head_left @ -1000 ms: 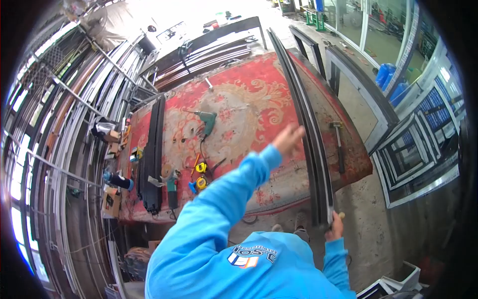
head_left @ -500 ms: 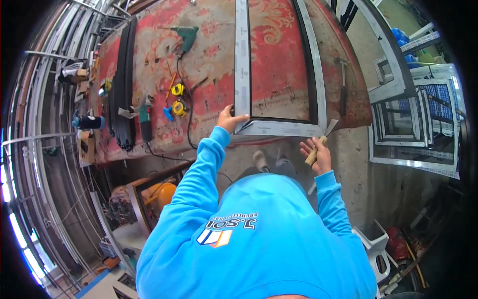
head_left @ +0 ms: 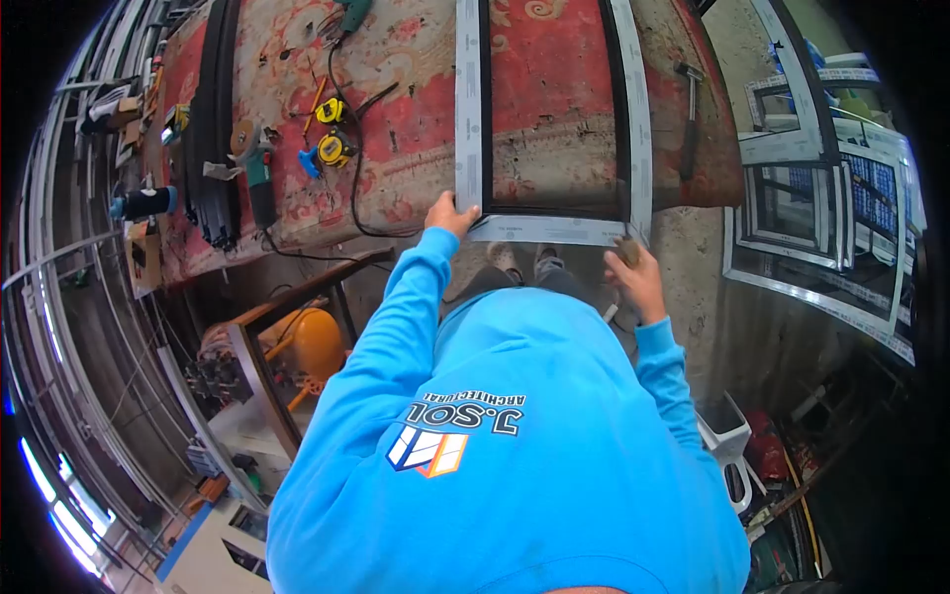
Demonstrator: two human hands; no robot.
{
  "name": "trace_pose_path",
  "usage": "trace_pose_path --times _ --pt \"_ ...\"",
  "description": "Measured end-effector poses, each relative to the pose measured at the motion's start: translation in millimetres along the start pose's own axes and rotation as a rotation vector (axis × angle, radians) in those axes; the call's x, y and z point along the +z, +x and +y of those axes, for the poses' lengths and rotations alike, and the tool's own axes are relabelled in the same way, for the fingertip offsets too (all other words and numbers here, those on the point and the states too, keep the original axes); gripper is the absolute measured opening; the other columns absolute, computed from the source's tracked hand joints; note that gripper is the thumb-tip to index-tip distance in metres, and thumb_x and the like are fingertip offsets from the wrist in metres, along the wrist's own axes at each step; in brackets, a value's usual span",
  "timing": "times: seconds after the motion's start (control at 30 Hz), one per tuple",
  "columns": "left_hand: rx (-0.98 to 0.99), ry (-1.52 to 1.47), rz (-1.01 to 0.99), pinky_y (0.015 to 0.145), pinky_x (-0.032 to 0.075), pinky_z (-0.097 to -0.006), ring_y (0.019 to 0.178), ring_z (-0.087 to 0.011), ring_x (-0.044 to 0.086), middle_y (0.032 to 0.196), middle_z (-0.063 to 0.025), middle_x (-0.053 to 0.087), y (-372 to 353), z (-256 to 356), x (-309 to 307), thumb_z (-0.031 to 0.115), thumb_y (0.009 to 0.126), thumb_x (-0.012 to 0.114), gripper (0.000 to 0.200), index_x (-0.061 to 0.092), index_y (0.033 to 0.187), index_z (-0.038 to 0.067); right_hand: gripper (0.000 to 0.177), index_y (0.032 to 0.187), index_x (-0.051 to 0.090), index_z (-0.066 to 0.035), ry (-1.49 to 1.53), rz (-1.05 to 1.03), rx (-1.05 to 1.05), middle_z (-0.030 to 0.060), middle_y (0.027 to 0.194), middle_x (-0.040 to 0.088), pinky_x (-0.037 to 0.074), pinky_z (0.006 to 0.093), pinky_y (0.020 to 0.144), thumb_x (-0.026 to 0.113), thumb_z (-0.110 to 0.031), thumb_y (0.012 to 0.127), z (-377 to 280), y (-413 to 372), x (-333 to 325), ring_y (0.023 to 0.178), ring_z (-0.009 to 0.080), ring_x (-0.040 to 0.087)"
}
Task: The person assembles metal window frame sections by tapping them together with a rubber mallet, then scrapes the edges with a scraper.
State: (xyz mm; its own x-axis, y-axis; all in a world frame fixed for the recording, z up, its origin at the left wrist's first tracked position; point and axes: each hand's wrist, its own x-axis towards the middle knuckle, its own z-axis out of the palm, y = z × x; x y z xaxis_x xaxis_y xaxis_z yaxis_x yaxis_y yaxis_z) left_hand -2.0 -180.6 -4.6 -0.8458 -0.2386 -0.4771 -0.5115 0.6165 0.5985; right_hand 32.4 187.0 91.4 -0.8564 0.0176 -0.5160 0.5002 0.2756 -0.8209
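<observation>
A metal window frame (head_left: 544,231), covered in pale printed protective film, lies on the carpeted table with its near end jutting past the edge. At its near left corner, my left hand (head_left: 451,214) grips the profile, thumb on top. My right hand (head_left: 637,279) is closed around the wooden handle of a putty knife (head_left: 626,247) at the near right corner. The knife's blade is mostly hidden now, so whether it touches the frame is hard to tell. A hammer (head_left: 690,114) rests on the table right of the frame.
On the table's left lie an angle grinder (head_left: 257,183), two tape measures (head_left: 334,148), a cable and long black strips (head_left: 213,129). More frames (head_left: 802,203) lean at right. An orange tank (head_left: 319,342) stands below left, and a white plastic stool (head_left: 724,431) at lower right.
My right hand has turned and its loose fingers have closed round the putty knife's handle by the corner. My left hand stays on the frame. The whole view has shifted.
</observation>
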Motion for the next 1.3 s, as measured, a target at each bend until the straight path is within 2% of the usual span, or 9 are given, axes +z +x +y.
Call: trace_pose_path --times 0.03,0.13,0.2,0.3,0.7,0.8,0.87,1.1,1.3 --pt "-0.024 0.033 0.02 0.089 0.054 -0.0403 0.105 -0.0314 0.068 0.113 -0.0217 0.069 4 1 5 0.032 0.08 0.081 0.06 0.061 0.122 -0.007 0.041 0.12 0.063 -0.001 -0.187 -0.021 -0.268 0.0105 0.095 0.071 0.054 0.0327 0.069 0.074 -0.024 0.088 7 11 2 0.083 0.023 0.069" --pt "-0.043 -0.089 -0.031 0.092 0.053 -0.0416 0.106 -0.0336 0.067 0.115 -0.0226 0.069 6 -11 2 0.037 0.08 0.081 0.061 0.062 0.121 -0.004 0.036 0.113 0.066 -0.004 -0.489 0.035 -0.336 0.0123 0.099 0.071 0.051 0.0388 0.079 0.076 -0.025 0.085 -28 29 27 0.091 0.0327 0.067" --pt "-0.057 -0.104 -0.026 0.094 0.052 -0.0421 0.107 -0.0337 0.067 0.115 -0.0213 0.07 0 -12 2 0.041 0.079 0.08 0.062 0.064 0.12 -0.002 0.036 0.112 0.067 -0.008 -0.675 -0.028 -0.675 0.0153 0.103 0.07 0.049 0.0437 0.087 0.076 -0.026 0.083 -23 54 38 0.097 0.0387 0.063" --pt "-0.067 -0.118 -0.034 0.093 0.052 -0.0415 0.106 -0.0335 0.067 0.114 -0.021 0.07 -9 -13 9 0.042 0.079 0.081 0.063 0.064 0.119 -0.002 0.036 0.112 0.068 -0.009 -0.837 -0.182 -0.292 0.0156 0.105 0.071 0.045 0.0453 0.093 0.077 -0.026 0.081 -16 59 38 0.102 0.0367 0.062" --pt "-0.103 -0.521 -0.151 0.079 0.054 -0.0371 0.089 -0.025 0.067 0.098 -0.0182 0.071 -135 -34 74 0.033 0.078 0.085 0.058 0.064 0.114 -0.007 0.04 0.115 0.063 -0.006 -0.957 -0.492 -0.071 0.0205 0.103 0.068 0.05 0.0449 0.084 0.075 -0.029 0.084 -4 4 -11 0.099 0.0394 0.065" --pt "-0.129 -0.46 -0.271 0.08 0.054 -0.0365 0.093 -0.0255 0.069 0.1 -0.0192 0.071 -135 -28 64 0.04 0.079 0.083 0.059 0.065 0.113 -0.005 0.043 0.117 0.064 -0.009 -1.123 -0.526 -0.139 0.0194 0.103 0.069 0.052 0.0463 0.087 0.076 -0.031 0.082 -24 7 -10 0.103 0.0378 0.065" --pt "-0.095 0.042 -0.462 0.082 0.055 -0.0367 0.096 -0.0252 0.069 0.102 -0.0203 0.071 -122 -11 40 0.051 0.081 0.078 0.064 0.065 0.112 -0.003 0.046 0.124 0.061 -0.012 -1.319 -0.632 0.033 0.0211 0.11 0.067 0.052 0.0481 0.088 0.074 -0.03 0.083 -42 14 -7 0.105 0.0379 0.065" --pt "-0.182 -0.476 -0.133 0.094 0.052 -0.0402 0.109 -0.0316 0.067 0.119 -0.0225 0.067 -53 0 67 0.065 0.078 0.073 0.088 0.056 0.133 -0.001 0.064 0.148 0.043 -0.019 -0.913 -1.072 -0.316 0.0216 0.128 0.059 0.052 0.0487 0.088 0.068 -0.019 0.089 -29 48 -32 0.104 0.0411 0.064" --pt "-0.301 -0.665 -0.007 0.085 0.054 -0.0338 0.098 -0.0268 0.069 0.109 -0.0186 0.07 -52 33 79 0.064 0.08 0.073 0.079 0.065 0.121 -0.004 0.056 0.148 0.046 -0.021 -0.855 -1.258 -0.344 0.0156 0.096 0.059 0.053 0.0464 0.073 0.061 -0.017 0.094 -28 86 -19 0.08 0.0347 0.065"
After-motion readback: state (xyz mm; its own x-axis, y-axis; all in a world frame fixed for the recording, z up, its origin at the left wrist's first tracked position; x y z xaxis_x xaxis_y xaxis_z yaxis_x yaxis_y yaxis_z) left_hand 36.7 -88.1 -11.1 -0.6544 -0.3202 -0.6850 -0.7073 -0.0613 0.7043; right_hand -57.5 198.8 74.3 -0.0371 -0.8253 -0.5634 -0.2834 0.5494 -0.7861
